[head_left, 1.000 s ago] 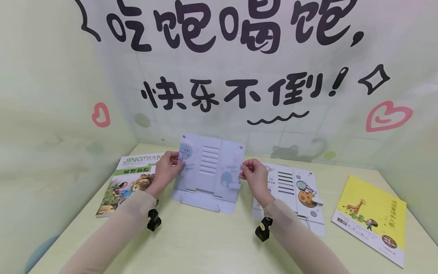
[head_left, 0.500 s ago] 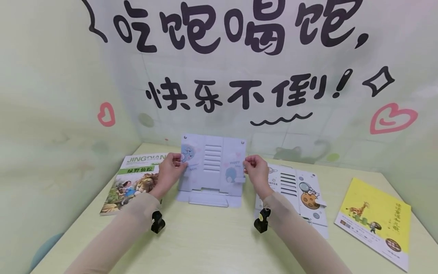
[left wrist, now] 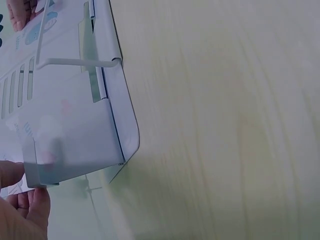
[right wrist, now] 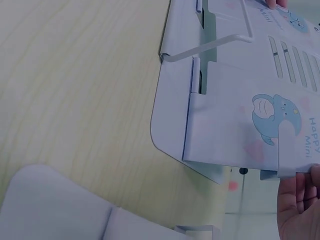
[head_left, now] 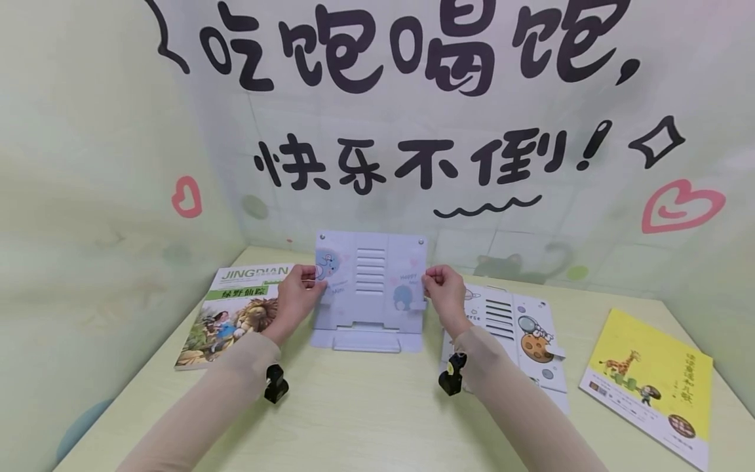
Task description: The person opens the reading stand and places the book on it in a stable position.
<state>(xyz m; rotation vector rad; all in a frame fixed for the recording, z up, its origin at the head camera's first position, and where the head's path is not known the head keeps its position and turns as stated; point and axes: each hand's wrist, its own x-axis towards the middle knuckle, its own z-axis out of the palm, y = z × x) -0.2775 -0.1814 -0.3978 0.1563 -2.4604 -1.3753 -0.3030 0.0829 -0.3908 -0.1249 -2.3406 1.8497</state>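
Note:
A pale lavender metal book stand (head_left: pixel 342 314) with blue cartoon animals and a row of slots stands on the table, its back plate raised. My left hand (head_left: pixel 297 298) pinches its left edge between thumb and fingers. At the opposite edge, my right hand (head_left: pixel 446 295) pinches the plate just above a small side clip (right wrist: pixel 286 150). A white wire page holder (left wrist: pixel 75 62) sticks out at the front of its base (right wrist: pixel 170 115). In both wrist views the plate leans back from the base.
Right of the stand lies a second white book stand (head_left: pixel 519 367) with planets and an astronaut. A yellow book (head_left: pixel 655 380) is farther right, and a picture book (head_left: pixel 236 321) with a lion lies on the left. A printed wall sheet (head_left: pixel 377 216) rises behind the table.
Both hands have turned the book stand, its right side swinging away, so it now faces squarely forward. Their grip on its edges stays the same. The head view has shifted slightly.

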